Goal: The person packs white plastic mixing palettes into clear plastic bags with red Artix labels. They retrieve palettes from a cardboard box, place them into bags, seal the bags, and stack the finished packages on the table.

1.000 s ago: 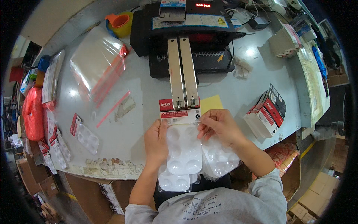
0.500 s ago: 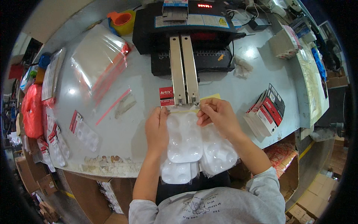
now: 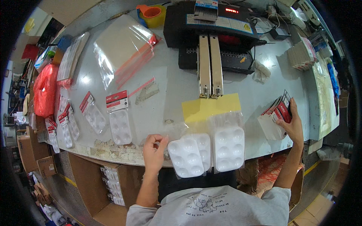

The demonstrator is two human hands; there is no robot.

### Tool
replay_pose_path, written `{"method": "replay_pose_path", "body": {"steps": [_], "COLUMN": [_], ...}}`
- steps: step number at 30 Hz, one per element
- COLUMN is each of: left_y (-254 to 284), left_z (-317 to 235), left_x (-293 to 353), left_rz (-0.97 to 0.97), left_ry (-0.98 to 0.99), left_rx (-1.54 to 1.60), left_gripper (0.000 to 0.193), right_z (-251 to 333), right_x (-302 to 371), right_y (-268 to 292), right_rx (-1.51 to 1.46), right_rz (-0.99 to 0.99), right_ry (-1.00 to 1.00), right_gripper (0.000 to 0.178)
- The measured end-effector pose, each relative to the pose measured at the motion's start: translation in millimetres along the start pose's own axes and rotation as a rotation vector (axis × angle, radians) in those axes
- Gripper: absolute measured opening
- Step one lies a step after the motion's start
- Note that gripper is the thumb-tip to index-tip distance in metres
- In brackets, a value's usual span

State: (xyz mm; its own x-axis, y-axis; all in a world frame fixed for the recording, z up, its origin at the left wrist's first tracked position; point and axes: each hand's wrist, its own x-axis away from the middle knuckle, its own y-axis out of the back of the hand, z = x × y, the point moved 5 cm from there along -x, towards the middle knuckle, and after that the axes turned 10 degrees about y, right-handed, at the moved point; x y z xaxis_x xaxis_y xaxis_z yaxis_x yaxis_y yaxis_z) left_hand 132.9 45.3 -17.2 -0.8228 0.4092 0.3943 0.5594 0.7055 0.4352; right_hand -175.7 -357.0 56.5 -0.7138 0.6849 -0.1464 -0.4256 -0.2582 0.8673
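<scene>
My right hand (image 3: 293,126) is at the right, thumb and fingers closed on the red and black header cards (image 3: 279,112) of a standing stack. My left hand (image 3: 154,148) is by the front edge of the table, fingers curled and pinched with nothing visible in them. Beside it, white plastic paint palettes (image 3: 186,156) in clear bags overlap one another. Another bagged palette (image 3: 229,148) lies just to their right, its bag top over a yellow sheet (image 3: 211,106). Farther left, a bagged palette (image 3: 120,126) with a red header card lies on the grey table.
A black stapling machine (image 3: 213,22) stands at the back, two metal arms (image 3: 210,67) reaching over the yellow sheet. Clear bags (image 3: 124,45) lie at back left. Several carded palettes (image 3: 94,116) and a red plastic bag (image 3: 46,90) are at left. An open carton (image 3: 94,184) sits below the table.
A carded palette has left the metal arms and now lies at the left. My left hand is free of it; my right hand has moved to the header cards. The view has shifted.
</scene>
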Motion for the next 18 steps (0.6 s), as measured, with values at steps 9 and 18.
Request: {"method": "replay_pose_path", "body": {"steps": [9,18], "left_y": [-3.2,-60.3], "left_z": [-88.1,-128.3], "left_x": [23.2,43.8], "left_rz": [0.119,0.449], "left_ry": [0.074,-0.107], "left_rx": [0.790,0.204], "left_gripper": [0.009,0.016], "right_z": [70.0,233.2], "right_x": [-18.2,-32.8], "right_y": [26.0,-51.4], "right_rx": [0.128,-0.513], "right_rz": [-0.044,0.484], "right_ry": [-0.345,0.188], "right_gripper": [0.047,0.038]}}
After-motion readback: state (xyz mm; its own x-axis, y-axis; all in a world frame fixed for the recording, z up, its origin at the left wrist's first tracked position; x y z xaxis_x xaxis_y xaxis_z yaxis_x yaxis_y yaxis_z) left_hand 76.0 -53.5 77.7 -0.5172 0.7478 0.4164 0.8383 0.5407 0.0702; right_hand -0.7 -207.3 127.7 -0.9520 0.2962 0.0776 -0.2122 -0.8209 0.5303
